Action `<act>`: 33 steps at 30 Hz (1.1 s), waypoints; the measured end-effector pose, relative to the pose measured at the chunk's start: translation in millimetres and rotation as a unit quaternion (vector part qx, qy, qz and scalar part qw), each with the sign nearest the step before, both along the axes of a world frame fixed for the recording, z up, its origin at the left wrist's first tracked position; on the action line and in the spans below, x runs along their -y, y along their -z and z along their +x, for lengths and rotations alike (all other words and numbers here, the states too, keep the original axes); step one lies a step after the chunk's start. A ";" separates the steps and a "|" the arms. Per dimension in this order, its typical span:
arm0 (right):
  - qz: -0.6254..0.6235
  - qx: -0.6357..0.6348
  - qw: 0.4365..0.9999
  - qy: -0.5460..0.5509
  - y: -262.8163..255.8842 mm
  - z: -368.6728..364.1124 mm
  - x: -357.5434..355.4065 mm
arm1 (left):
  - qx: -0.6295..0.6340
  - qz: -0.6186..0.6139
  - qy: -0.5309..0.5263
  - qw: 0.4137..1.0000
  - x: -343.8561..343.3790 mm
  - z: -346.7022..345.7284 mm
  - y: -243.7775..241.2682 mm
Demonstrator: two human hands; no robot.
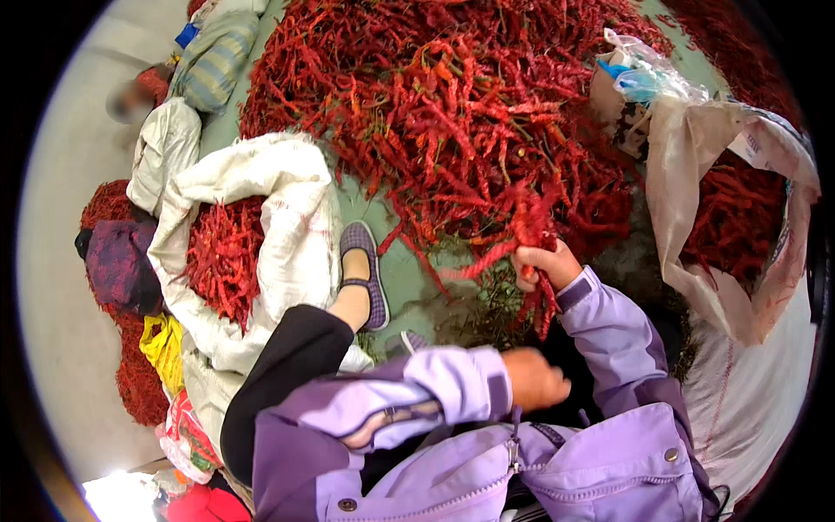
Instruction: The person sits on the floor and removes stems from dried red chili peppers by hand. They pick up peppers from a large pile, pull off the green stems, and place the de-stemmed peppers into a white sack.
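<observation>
My right hand [546, 266] grips a bunch of long dried red chili peppers [536, 225] by the stem side, at the near edge of a large chili heap [443, 124]. Some peppers stick out above the fist and others hang below it. Close to my body, my left hand [538, 380] is blurred, its fingers curled in. Whether anything sits in those fingers cannot be made out. Loose stems and green-brown bits [499, 300] lie on the floor under the right hand.
An open white woven sack [297, 222] with red chilies stands left of my foot [355, 274]. Another open sack [672, 215], also holding chilies, is at the right. Clear plastic bags [659, 72] lie behind it. More sacks and a yellow bag [163, 352] line the left.
</observation>
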State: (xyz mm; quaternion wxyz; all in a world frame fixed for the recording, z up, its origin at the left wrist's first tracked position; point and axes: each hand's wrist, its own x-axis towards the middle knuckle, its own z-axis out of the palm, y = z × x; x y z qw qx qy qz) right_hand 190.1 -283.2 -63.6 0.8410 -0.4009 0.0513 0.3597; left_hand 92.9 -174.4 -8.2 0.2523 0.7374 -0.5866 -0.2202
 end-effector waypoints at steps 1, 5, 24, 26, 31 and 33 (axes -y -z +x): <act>-0.031 0.033 0.998 0.047 4.6 4.2 4.5 | -0.100 0.046 0.002 0.994 0.5 -6.2 -5.5; 0.027 0.013 0.985 0.173 3.6 17.2 16.0 | -0.105 0.298 -0.257 0.913 -52.6 38.9 53.9; 0.161 -0.033 0.985 0.059 9.9 -17.9 -24.4 | 0.068 -0.122 -0.529 0.837 -18.9 61.2 34.4; 0.211 -0.090 0.973 0.043 6.0 -17.4 -21.9 | 0.134 -0.138 -0.527 0.828 -9.1 61.8 43.9; 0.241 -0.082 0.966 0.038 -11.4 -18.2 -30.2 | 0.003 -0.086 -0.508 0.857 -21.3 89.8 5.0; 0.264 -0.024 0.964 0.006 11.8 -10.4 -14.2 | -0.039 -0.168 -0.474 0.864 -23.0 111.3 2.5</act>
